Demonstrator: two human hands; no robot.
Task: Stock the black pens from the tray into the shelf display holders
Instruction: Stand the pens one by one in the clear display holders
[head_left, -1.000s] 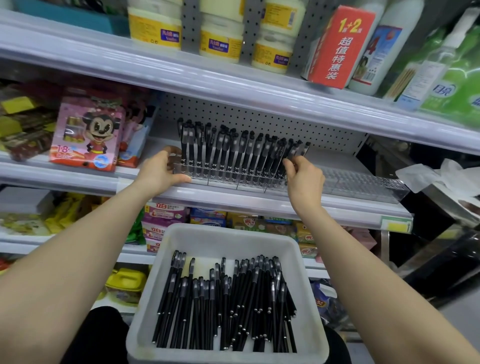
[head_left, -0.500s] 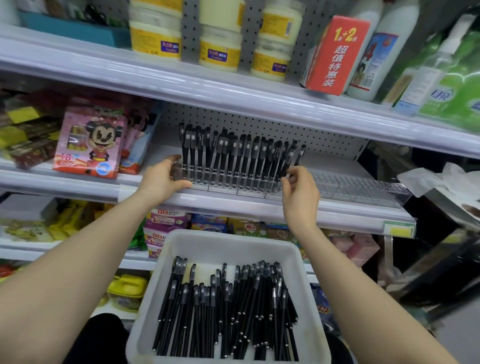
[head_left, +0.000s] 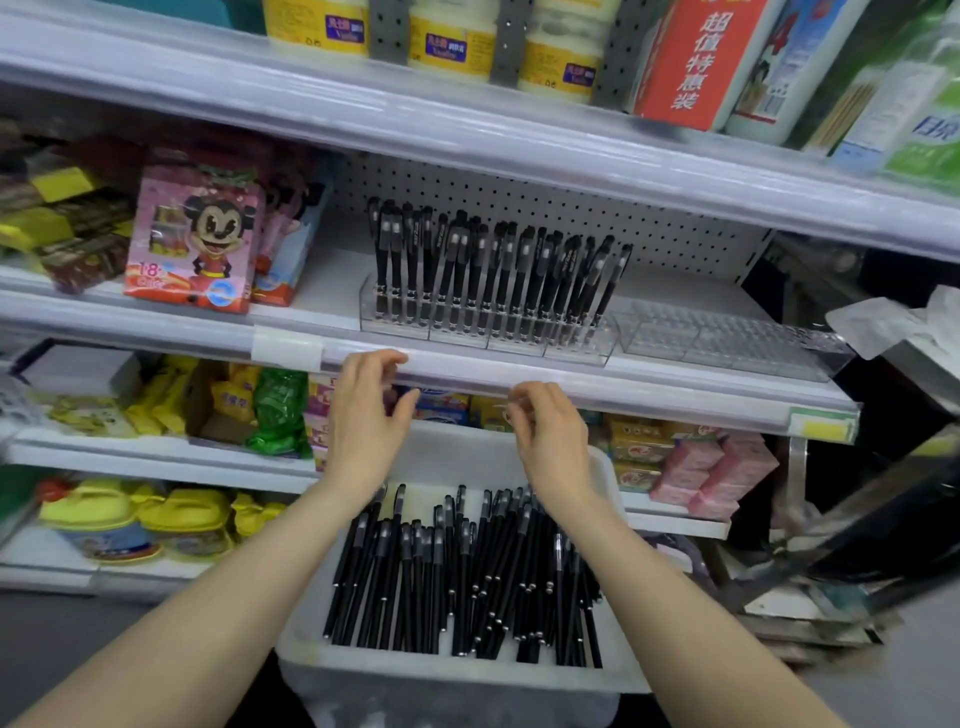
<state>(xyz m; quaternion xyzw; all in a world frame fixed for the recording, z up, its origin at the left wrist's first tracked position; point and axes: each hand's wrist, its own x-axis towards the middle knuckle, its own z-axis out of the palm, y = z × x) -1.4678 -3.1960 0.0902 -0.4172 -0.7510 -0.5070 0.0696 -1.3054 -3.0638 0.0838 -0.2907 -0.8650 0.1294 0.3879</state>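
Observation:
A white tray (head_left: 447, 670) in front of me holds several loose black pens (head_left: 457, 577) lying lengthwise. On the middle shelf a clear display holder (head_left: 483, 325) carries several black pens (head_left: 488, 270) standing upright. To its right a second clear holder (head_left: 727, 338) has no pens in it. My left hand (head_left: 363, 415) hovers below the shelf edge, over the far rim of the tray, fingers apart and holding nothing. My right hand (head_left: 550, 436) hovers beside it with curled, parted fingers, also without a pen.
A pink cartoon-mouse box (head_left: 192, 239) stands left of the pen holder. Bottles and a red carton (head_left: 696, 57) fill the shelf above. Snack packs (head_left: 280, 410) sit on the shelf below. White paper (head_left: 893, 322) and dark clutter lie at the right.
Both hands have left the pen holder on the shelf and dropped toward the tray. The view has tilted downward, showing more of the lower shelves.

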